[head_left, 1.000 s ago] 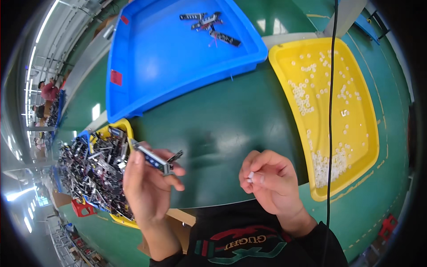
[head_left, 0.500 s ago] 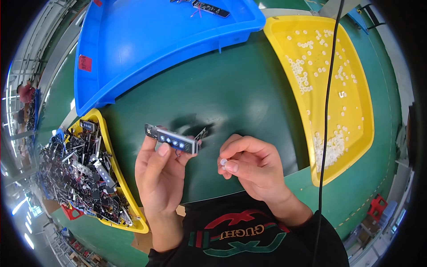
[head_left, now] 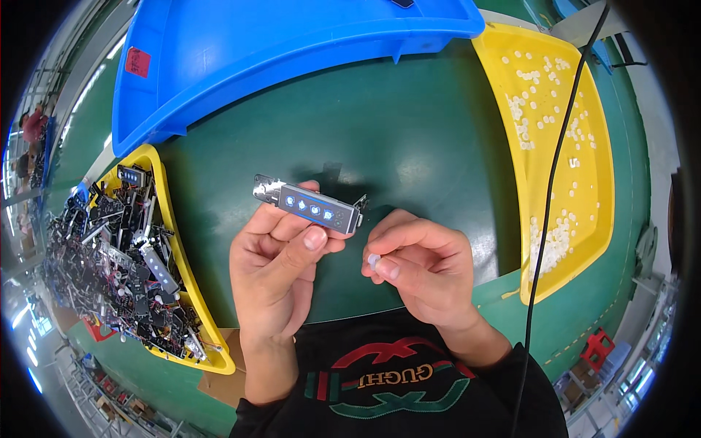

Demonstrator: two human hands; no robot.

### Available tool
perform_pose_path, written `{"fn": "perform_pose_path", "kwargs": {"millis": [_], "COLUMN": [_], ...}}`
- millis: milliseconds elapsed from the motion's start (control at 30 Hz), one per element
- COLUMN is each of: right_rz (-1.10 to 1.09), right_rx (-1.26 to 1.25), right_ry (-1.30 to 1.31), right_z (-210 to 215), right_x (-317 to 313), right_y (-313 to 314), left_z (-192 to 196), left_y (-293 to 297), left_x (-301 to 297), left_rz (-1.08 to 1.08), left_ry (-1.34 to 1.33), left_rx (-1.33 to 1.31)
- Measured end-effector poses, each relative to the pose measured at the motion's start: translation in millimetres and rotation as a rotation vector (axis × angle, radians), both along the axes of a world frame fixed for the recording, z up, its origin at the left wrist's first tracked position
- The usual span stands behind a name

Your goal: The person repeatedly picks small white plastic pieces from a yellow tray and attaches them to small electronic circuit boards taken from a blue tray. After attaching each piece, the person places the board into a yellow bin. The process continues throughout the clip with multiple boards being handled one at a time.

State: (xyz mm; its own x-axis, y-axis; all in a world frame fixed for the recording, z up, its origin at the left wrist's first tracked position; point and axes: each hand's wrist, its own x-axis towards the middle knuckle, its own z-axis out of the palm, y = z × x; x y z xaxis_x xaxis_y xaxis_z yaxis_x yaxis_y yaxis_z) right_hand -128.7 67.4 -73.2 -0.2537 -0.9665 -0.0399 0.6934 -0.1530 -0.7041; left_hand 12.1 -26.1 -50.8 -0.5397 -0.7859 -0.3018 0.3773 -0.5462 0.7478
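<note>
My left hand point(head_left: 281, 270) grips a slim electronic module point(head_left: 314, 207) between thumb and fingers, a dark bar with a row of glowing white-blue symbols on its face. A bare board end sticks out at its left, and a small metal piece stands up at its right end. To the right of it, my right hand point(head_left: 420, 266) pinches a small round whitish disc point(head_left: 374, 260) between thumb and forefinger. The disc and the module are apart. Both hands are over the near part of the green table point(head_left: 409, 131).
A large blue bin point(head_left: 292, 55) stands at the far side. On the left, a yellow tray point(head_left: 179, 248) is heaped with similar electronic modules point(head_left: 139, 270). On the right, a yellow tray point(head_left: 537, 168) holds many small white discs point(head_left: 555, 237). A black cable point(head_left: 555, 160) hangs down across it.
The module has turned so that its lit face shows more fully, and it sits higher and further right. My right hand still pinches the disc. The whole view has shifted slightly.
</note>
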Motion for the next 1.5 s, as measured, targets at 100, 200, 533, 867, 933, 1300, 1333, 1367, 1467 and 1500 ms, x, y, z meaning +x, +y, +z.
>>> {"fn": "perform_pose_path", "kwargs": {"millis": [100, 200, 533, 867, 933, 1300, 1333, 1367, 1467, 1500], "right_rz": [-0.002, -0.002, -0.029, -0.040, -0.038, -0.046, -0.051, -0.056, -0.112, -0.137], "right_rx": [-0.018, -0.034, -0.023, -0.063, -0.066, -0.059, -0.060, -0.061, -0.070, -0.074], "right_ry": [0.016, 0.024, -0.027, -0.033, -0.040, 0.167, 0.187, 0.207, 0.284, 0.312], "right_z": [-1, -2, -1, -3, -3, -2, -1, -1, -1, -1], "right_x": [0, 1, -1, -1, -1, 2, 2, 2, 1, 0], "right_y": [-1, -1, -1, -1, -2, -3, -3, -3, -2, -1], "left_z": [1, -4, 4, -2, -2, 10, 10, 10, 4, 2], "left_y": [0, 4, 9, 7, 7, 7, 7, 7, 8, 8], "left_x": [-5, -8, -11, -5, -5, 0, 0, 0, 1, 0], "left_rz": [0.042, 0.040, -0.050, -0.150, -0.164, -0.255, -0.252, -0.238, -0.188, -0.165], "left_ry": [0.056, 0.107, 0.031, -0.057, -0.065, -0.351, -0.378, -0.344, -0.207, -0.136], "left_rx": [0.105, 0.103, 0.040, -0.136, -0.165, -0.154, -0.183, -0.138, -0.021, 0.007]}}
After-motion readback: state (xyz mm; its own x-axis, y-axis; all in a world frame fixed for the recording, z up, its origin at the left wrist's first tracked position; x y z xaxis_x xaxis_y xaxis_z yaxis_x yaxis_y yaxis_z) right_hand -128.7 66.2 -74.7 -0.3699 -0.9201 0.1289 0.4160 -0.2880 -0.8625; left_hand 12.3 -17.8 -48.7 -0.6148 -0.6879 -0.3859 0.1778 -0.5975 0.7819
